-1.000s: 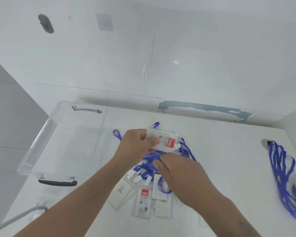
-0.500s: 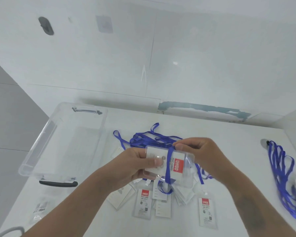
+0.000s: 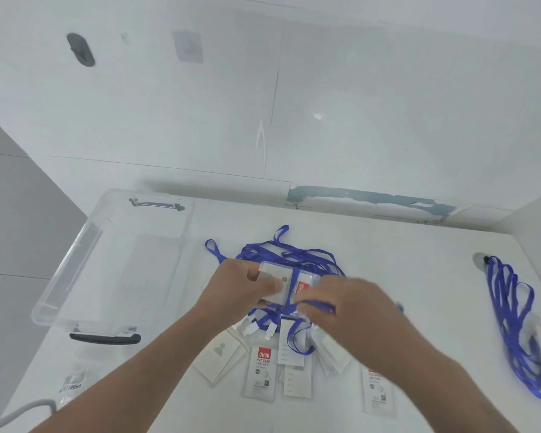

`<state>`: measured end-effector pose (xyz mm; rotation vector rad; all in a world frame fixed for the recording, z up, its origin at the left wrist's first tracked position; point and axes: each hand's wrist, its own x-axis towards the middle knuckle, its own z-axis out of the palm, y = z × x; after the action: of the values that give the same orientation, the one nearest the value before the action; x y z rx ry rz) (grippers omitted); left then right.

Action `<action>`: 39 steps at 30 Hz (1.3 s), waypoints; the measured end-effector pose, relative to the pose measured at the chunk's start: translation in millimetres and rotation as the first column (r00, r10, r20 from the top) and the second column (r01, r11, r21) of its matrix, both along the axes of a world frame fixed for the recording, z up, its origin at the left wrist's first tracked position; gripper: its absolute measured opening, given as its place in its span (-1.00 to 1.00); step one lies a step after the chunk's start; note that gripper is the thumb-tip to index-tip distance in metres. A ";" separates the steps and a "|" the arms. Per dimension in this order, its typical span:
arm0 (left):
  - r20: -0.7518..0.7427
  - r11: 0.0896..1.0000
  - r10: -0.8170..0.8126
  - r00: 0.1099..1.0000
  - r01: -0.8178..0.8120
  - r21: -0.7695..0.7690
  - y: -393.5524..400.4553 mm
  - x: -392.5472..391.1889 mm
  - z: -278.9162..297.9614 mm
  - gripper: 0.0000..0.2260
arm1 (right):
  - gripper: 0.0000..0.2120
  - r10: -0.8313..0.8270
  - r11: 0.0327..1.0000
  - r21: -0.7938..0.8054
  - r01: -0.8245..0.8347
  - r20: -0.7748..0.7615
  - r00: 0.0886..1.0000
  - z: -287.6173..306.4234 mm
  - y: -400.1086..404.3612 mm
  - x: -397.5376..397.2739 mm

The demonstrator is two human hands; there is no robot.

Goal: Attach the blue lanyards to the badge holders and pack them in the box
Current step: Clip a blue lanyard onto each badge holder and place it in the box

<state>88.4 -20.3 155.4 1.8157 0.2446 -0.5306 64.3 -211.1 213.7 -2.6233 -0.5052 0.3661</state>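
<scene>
We hold the badge holder (image 3: 283,284) long axis left-right above the counter (image 3: 403,276), left hand (image 3: 241,287) gripping its left end, right hand (image 3: 350,310) pinching the blue lanyard (image 3: 289,310) crossing it.

Bare white table (image 3: 413,276) right of the lanyard heap (image 3: 289,256), as far as the finished lanyards (image 3: 512,323) near the right edge. Left of the heap, blocked by the clear box (image 3: 75,276). Just nearer than the heap, littered with badge holders (image 3: 261,373). Beyond it, walled off.
</scene>
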 end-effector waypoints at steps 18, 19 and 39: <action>-0.224 0.893 0.216 0.950 -0.285 -0.348 -2.1 -6.3 -4.8 -0.89 | -0.71 -0.142 0.984 0.074 0.161 -0.218 0.966 -56.0 7.6 -29.1; -0.227 0.900 0.236 0.945 -0.301 -0.317 -3.3 -7.7 -7.4 -0.89 | -0.74 -0.101 0.994 0.036 0.108 -0.153 0.983 -51.7 11.1 -33.6; -0.119 0.975 -0.200 0.973 0.186 -0.123 -8.2 -32.4 -12.2 -0.94 | -0.94 -0.078 0.976 0.175 0.133 -0.289 0.954 6.2 -14.5 10.1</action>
<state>56.0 -28.5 143.2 1.7078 0.1241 -0.7868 74.3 -225.6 219.9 -2.3489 -0.2875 0.6119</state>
